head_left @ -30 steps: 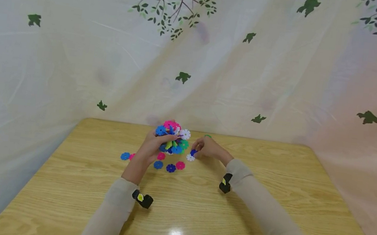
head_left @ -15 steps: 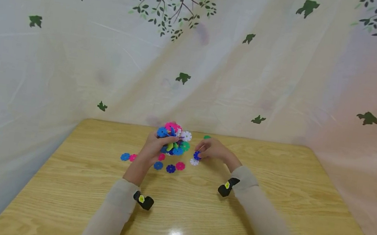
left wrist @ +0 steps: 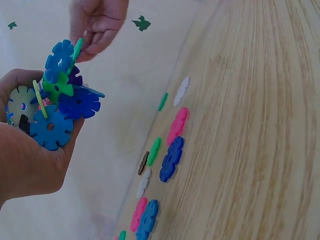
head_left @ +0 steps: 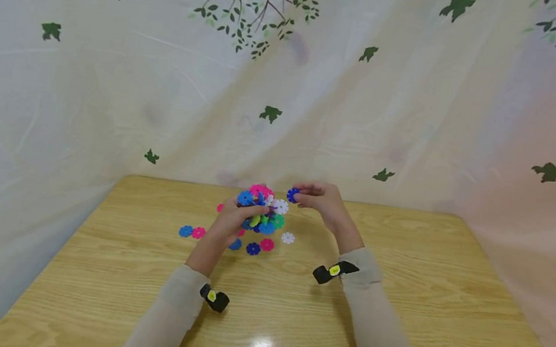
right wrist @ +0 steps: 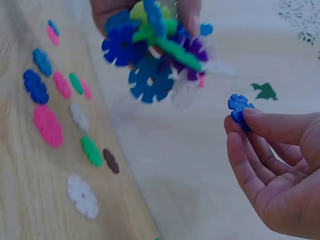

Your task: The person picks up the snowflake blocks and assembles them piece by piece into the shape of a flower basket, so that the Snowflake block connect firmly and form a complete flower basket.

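Raised since the earlier frame: blue flower-shaped plastic disc (head_left: 293,195), pinched by right hand (head_left: 327,202), apart from multicoloured plastic-disc cluster (head_left: 264,219) gripped in left hand (head_left: 230,221). White flower-shaped plastic disc (head_left: 287,238) remains on wood-grain table (head_left: 261,300).

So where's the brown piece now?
In the right wrist view, the brown piece lies on the table, left of centre, just right of a green disc.

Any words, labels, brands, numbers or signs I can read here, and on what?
No readable text anywhere.
Left-wrist yellow patch: too small to tell if marked.
Right-wrist yellow patch: likewise.
Pinched blue disc, disc cluster: no lettering seen.
Backdrop: pictures only.
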The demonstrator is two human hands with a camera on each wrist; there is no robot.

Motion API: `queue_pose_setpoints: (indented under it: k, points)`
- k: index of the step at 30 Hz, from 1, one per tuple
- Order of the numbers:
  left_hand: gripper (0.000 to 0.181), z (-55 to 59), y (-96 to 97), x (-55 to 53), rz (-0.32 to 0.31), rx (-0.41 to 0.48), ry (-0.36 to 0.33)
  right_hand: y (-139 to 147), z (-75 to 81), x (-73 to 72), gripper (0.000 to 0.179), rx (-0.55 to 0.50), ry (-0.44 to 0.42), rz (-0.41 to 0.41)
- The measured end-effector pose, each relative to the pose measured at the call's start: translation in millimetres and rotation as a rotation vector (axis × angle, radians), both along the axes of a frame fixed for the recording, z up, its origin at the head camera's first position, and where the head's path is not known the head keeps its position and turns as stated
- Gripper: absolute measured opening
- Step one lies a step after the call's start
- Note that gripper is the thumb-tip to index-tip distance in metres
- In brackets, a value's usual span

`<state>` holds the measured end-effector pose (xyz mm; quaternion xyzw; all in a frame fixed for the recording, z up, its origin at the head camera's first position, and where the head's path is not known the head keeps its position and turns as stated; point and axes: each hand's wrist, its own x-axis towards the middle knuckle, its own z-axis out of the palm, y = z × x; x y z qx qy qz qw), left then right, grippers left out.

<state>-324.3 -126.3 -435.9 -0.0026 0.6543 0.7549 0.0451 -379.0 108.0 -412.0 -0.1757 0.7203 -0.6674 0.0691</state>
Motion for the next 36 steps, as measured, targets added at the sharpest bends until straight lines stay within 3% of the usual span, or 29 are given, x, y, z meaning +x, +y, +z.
queue_pose_setpoints:
  k: [8,17,26,36]
  points:
    - [0.053,-3.5,0.2,-3.1,-0.023,-0.026,0.009,-18,8.9,12.7,0.027,-0.094,0.109,-0.018]
    - [0.057,-3.0,-1.2,-4.2,-0.088,-0.012,0.039,-31,8.7,20.7,0.018,0.017,0.226,-0.063]
    - [0.056,-4.2,-1.5,-6.7,-0.113,-0.027,0.070,-34,11.3,23.0,0.013,0.164,0.393,-0.097]
    - [0.055,-2.7,1.1,-4.6,-0.104,0.015,0.014,-41,9.3,28.5,0.013,0.194,0.457,-0.152]
